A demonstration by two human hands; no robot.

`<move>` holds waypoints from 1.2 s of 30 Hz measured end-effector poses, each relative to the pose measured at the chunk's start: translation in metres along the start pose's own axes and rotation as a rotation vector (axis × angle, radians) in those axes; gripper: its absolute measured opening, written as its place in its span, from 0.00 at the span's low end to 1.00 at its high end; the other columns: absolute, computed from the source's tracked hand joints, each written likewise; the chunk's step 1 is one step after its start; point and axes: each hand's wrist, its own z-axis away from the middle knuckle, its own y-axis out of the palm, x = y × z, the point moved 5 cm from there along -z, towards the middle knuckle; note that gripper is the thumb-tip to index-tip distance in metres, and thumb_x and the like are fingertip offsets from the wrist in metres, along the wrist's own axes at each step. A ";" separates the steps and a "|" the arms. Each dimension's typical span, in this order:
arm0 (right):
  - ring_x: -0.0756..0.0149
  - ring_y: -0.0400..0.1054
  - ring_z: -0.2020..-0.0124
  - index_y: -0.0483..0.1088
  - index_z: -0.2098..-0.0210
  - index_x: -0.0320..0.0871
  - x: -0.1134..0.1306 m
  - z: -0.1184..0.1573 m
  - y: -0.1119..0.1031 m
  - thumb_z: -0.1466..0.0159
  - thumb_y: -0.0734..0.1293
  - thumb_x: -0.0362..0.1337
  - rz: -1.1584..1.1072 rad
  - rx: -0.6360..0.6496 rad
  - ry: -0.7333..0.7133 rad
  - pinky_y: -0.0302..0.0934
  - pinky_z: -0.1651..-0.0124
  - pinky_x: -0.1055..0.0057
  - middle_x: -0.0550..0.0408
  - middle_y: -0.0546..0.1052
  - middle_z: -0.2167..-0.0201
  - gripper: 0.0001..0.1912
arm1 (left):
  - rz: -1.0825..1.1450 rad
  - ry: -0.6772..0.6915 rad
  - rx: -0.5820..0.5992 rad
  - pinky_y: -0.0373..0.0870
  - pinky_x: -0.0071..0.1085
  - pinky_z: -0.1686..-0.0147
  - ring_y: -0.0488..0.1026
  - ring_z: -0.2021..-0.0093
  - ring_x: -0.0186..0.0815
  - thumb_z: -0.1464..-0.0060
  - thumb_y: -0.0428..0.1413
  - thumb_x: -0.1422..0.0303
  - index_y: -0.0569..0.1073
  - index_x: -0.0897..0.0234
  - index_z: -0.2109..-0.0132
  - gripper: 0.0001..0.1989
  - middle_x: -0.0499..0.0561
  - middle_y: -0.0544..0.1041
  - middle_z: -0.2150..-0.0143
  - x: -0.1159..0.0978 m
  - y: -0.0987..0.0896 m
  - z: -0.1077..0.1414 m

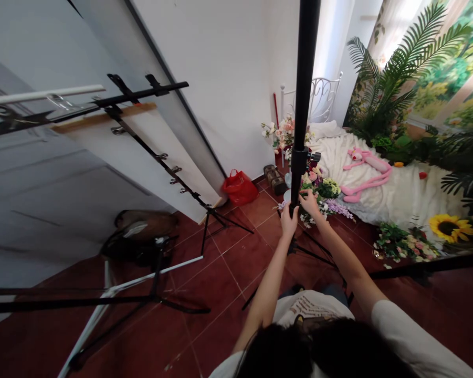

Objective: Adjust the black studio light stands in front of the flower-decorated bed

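Observation:
A black light stand (301, 94) rises upright in front of me, its pole running out of the top of the view. My left hand (288, 221) is wrapped around the lower part of the pole. Just to the right and slightly higher, my right hand (309, 203) has its fingers bent together against the side of the pole; what they pinch there is too small to make out. Above both hands sits a collar with a black locking knob (314, 157). The stand's legs spread on the floor below my forearms.
At left, clips line a black backdrop frame with a white board (173, 173). A red bag (240, 187) sits by the wall. Artificial flowers (318, 184), a white-draped bed (405, 197) with a pink plush toy (372, 167), and palm leaves (393, 79) fill the right.

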 end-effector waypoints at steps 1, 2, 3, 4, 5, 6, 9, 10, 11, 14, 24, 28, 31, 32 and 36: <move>0.69 0.69 0.77 0.67 0.57 0.41 -0.004 0.008 -0.001 0.40 0.64 0.50 -0.064 0.027 0.005 0.63 0.68 0.72 0.58 0.74 0.77 0.20 | 0.006 -0.003 -0.015 0.65 0.40 0.44 0.70 0.44 0.41 0.39 0.48 0.54 0.66 0.62 0.43 0.23 0.59 0.73 0.45 0.002 -0.001 0.004; 0.69 0.66 0.79 0.66 0.56 0.41 -0.010 0.018 -0.004 0.39 0.62 0.53 -0.133 0.054 0.021 0.62 0.72 0.73 0.60 0.73 0.79 0.22 | 0.015 -0.011 -0.031 0.65 0.40 0.44 0.69 0.43 0.40 0.39 0.48 0.54 0.65 0.61 0.42 0.24 0.60 0.72 0.44 0.006 -0.001 0.011; 0.70 0.64 0.82 0.66 0.57 0.41 -0.019 0.028 -0.007 0.39 0.60 0.55 -0.201 0.074 0.046 0.60 0.75 0.74 0.61 0.71 0.81 0.23 | 0.022 -0.029 -0.046 0.65 0.39 0.44 0.69 0.43 0.39 0.39 0.48 0.54 0.64 0.61 0.41 0.24 0.60 0.71 0.43 0.013 -0.001 0.019; 0.71 0.63 0.83 0.66 0.57 0.41 -0.030 0.040 -0.013 0.39 0.60 0.57 -0.261 0.080 0.079 0.58 0.77 0.75 0.61 0.71 0.82 0.25 | 0.025 -0.059 -0.061 0.66 0.39 0.44 0.70 0.44 0.39 0.39 0.48 0.54 0.64 0.61 0.41 0.25 0.60 0.71 0.43 0.022 0.000 0.030; 0.72 0.62 0.84 0.66 0.58 0.41 -0.044 0.052 -0.019 0.39 0.60 0.58 -0.308 0.074 0.122 0.57 0.78 0.76 0.61 0.71 0.83 0.25 | 0.022 -0.101 -0.079 0.66 0.38 0.45 0.70 0.44 0.39 0.39 0.48 0.53 0.64 0.62 0.41 0.25 0.61 0.71 0.43 0.033 0.002 0.042; 0.72 0.62 0.85 0.67 0.60 0.41 -0.059 0.065 -0.028 0.39 0.61 0.58 -0.343 0.055 0.172 0.57 0.79 0.76 0.60 0.71 0.83 0.25 | 0.010 -0.155 -0.090 0.67 0.38 0.46 0.71 0.45 0.39 0.39 0.48 0.53 0.65 0.63 0.42 0.25 0.62 0.71 0.44 0.045 0.006 0.056; 0.73 0.62 0.85 0.68 0.63 0.41 -0.111 0.106 -0.061 0.40 0.64 0.55 -0.422 -0.065 0.342 0.57 0.80 0.77 0.59 0.72 0.83 0.22 | -0.051 -0.356 -0.019 0.72 0.37 0.54 0.76 0.56 0.38 0.41 0.50 0.53 0.66 0.68 0.45 0.25 0.65 0.72 0.48 0.079 0.036 0.101; 0.73 0.63 0.85 0.69 0.64 0.41 -0.127 0.121 -0.074 0.40 0.64 0.54 -0.459 -0.120 0.394 0.58 0.80 0.77 0.58 0.72 0.83 0.21 | -0.058 -0.383 0.050 0.72 0.37 0.55 0.77 0.57 0.38 0.42 0.51 0.53 0.67 0.68 0.47 0.25 0.65 0.72 0.49 0.084 0.052 0.113; 0.72 0.63 0.85 0.69 0.65 0.41 -0.143 0.136 -0.087 0.39 0.65 0.53 -0.501 -0.182 0.441 0.58 0.80 0.77 0.57 0.73 0.83 0.19 | -0.051 -0.391 0.122 0.73 0.37 0.55 0.77 0.59 0.39 0.43 0.52 0.54 0.68 0.68 0.48 0.24 0.64 0.73 0.51 0.086 0.069 0.124; 0.71 0.65 0.84 0.70 0.66 0.42 -0.176 0.182 -0.135 0.37 0.63 0.51 -0.633 -0.396 0.534 0.60 0.79 0.76 0.55 0.74 0.82 0.18 | 0.019 -0.344 0.404 0.73 0.38 0.55 0.77 0.59 0.38 0.43 0.53 0.54 0.70 0.67 0.53 0.20 0.61 0.76 0.56 0.070 0.128 0.149; 0.69 0.68 0.81 0.66 0.68 0.44 -0.189 0.299 -0.286 0.36 0.56 0.57 -0.866 -0.929 0.370 0.64 0.75 0.72 0.54 0.75 0.78 0.22 | 0.441 0.125 1.169 0.66 0.40 0.43 0.72 0.46 0.36 0.40 0.50 0.57 0.69 0.63 0.48 0.19 0.58 0.74 0.47 -0.102 0.291 0.220; 0.70 0.67 0.81 0.64 0.66 0.44 -0.181 0.307 -0.319 0.46 0.66 0.60 -0.500 -0.986 0.322 0.62 0.77 0.74 0.56 0.76 0.76 0.25 | 0.499 0.189 1.206 0.67 0.38 0.45 0.72 0.46 0.37 0.40 0.50 0.57 0.65 0.64 0.43 0.22 0.60 0.72 0.45 -0.151 0.330 0.240; 0.68 0.69 0.79 0.66 0.65 0.43 -0.168 0.308 -0.338 0.48 0.68 0.56 -0.219 -1.019 0.273 0.64 0.73 0.72 0.55 0.76 0.77 0.24 | 0.441 0.201 1.212 0.70 0.36 0.50 0.75 0.53 0.36 0.39 0.49 0.58 0.66 0.63 0.46 0.18 0.57 0.76 0.51 -0.164 0.346 0.247; 0.66 0.71 0.77 0.68 0.65 0.42 -0.163 0.308 -0.343 0.47 0.68 0.54 -0.124 -1.023 0.260 0.65 0.71 0.71 0.54 0.76 0.76 0.22 | 0.418 0.202 1.216 0.70 0.36 0.52 0.75 0.55 0.36 0.38 0.49 0.58 0.67 0.63 0.48 0.17 0.56 0.76 0.53 -0.165 0.349 0.249; 0.60 0.74 0.71 0.71 0.67 0.42 -0.147 0.309 -0.349 0.44 0.67 0.47 0.181 -1.034 0.277 0.66 0.64 0.67 0.52 0.78 0.75 0.15 | 0.383 0.192 1.190 0.70 0.33 0.55 0.75 0.58 0.35 0.38 0.48 0.58 0.68 0.62 0.52 0.15 0.54 0.77 0.57 -0.163 0.353 0.250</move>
